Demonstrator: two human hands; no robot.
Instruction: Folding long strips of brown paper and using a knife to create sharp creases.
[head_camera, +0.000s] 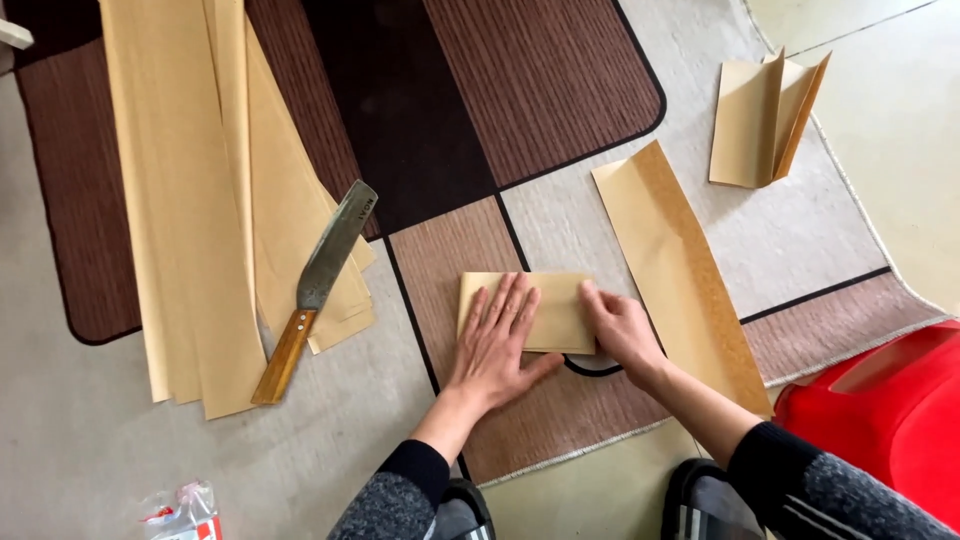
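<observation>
head view: left hand (497, 340) flat, fingers spread, and right hand (618, 325) flat, both pressing folded tan paper (560, 300) on rug (540, 90). step: creasing. next move likely needs firm pressure along the fold.

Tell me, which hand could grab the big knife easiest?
Probably the left hand. It lies flat on the folded paper, on the same side as the knife, whose wooden handle points toward the person. The right hand presses the paper's far edge, farther from the knife.
</observation>
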